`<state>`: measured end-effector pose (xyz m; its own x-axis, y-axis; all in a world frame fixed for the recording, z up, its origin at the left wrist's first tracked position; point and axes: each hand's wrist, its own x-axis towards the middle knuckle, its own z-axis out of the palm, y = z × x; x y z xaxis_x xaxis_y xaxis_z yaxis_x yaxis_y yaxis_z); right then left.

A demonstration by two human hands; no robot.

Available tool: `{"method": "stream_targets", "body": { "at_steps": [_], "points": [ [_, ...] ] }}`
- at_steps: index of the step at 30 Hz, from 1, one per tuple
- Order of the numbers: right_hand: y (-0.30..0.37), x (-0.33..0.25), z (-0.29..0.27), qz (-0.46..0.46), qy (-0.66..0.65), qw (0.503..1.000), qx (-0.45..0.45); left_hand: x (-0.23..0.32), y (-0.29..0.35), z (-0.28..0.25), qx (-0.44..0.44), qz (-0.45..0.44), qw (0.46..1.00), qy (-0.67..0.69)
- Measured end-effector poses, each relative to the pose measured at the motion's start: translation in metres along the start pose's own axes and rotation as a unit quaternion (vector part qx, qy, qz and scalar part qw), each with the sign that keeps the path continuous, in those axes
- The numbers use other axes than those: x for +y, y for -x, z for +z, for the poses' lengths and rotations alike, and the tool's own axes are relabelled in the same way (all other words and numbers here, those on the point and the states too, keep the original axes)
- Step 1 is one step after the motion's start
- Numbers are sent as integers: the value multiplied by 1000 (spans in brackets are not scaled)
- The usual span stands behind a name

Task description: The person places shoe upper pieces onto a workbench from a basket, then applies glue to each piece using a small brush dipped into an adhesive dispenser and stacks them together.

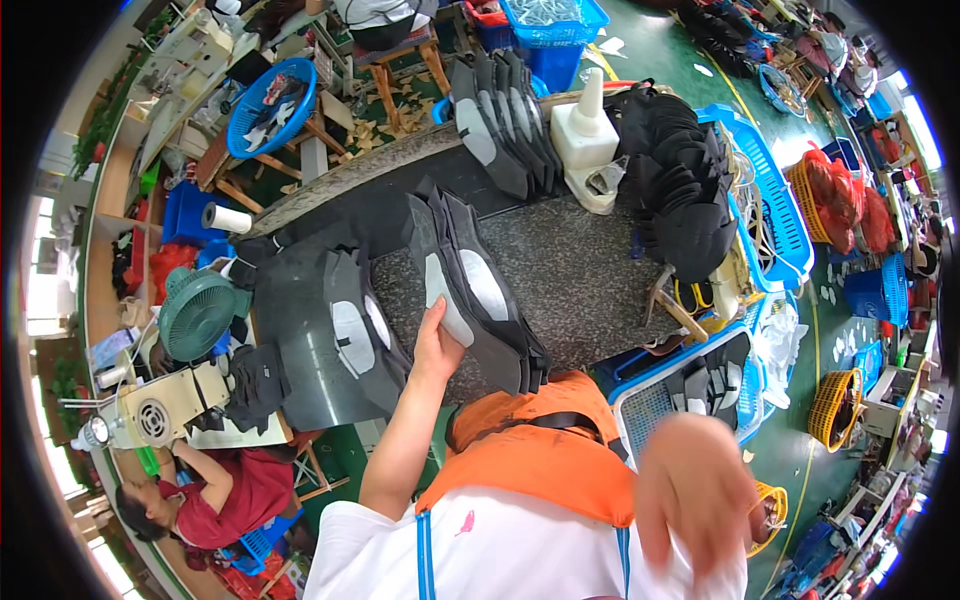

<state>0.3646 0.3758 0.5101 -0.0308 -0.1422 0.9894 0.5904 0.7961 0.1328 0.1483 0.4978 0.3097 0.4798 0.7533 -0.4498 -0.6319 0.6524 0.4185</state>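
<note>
Black pieces [484,290] are over a speckled worktop [585,270] in a crowded room with a green floor [650,60]. The left fingers [436,318], partly hidden, pinch them; how open the blurry right hand [697,490] is, I cannot tell.

Cut pieces [487,288] left of bottle [585,138]

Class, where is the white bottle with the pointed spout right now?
In the head view, the bottle is just right of upper centre, at the worktop's far side, between the grey-and-black pieces on its left and the black pile on its right.
</note>
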Motion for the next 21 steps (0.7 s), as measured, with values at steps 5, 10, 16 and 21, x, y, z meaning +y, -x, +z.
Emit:
{"method": "stream_targets", "body": {
  "at_steps": [5, 10, 16, 21],
  "points": [
    [187, 22, 22, 810, -142, 508, -257, -32, -23, 21, -23, 81, 989, -125],
    [285, 21, -12, 801, -161, 566, -107, -78, -82, 16, -19, 118, 979, -165],
    [272, 10, -47, 595, 237, 599, -481, -140, -91, -4, 195, 170, 778, -573],
    [270, 20, -28, 516, 197, 705, -444, -129, -74, -9, 133, 127, 840, -510]
  ]
}}
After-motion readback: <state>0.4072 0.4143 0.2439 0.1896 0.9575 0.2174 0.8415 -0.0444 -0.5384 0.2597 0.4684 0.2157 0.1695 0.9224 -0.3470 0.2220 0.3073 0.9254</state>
